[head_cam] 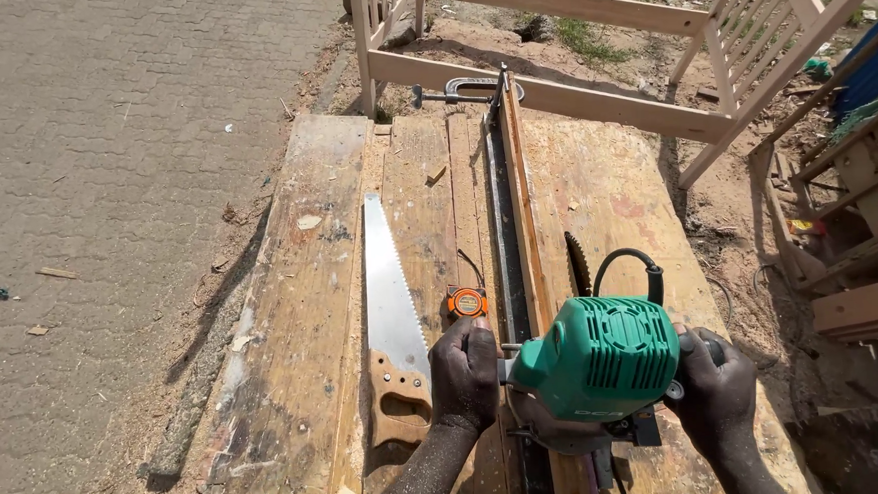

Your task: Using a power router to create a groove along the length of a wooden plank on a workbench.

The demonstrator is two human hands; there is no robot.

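Observation:
A green electric router [597,357] sits on a long narrow wooden strip [521,198] that runs down the middle of a worn wooden workbench [303,324]. My left hand [465,376] grips the router's left side handle. My right hand [715,388] grips its right side handle. The router's black cable loops up behind the motor housing. A dark metal bar [502,234] lies along the left of the strip, and a clamp [466,90] holds the strip's far end.
A hand saw [390,310] with a wooden handle lies left of my left hand. An orange tape measure [467,302] rests beside it. A circular saw blade [577,263] pokes up through the bench. A pale wooden frame [591,99] stands beyond; paving lies left, stacked timber [862,205] right.

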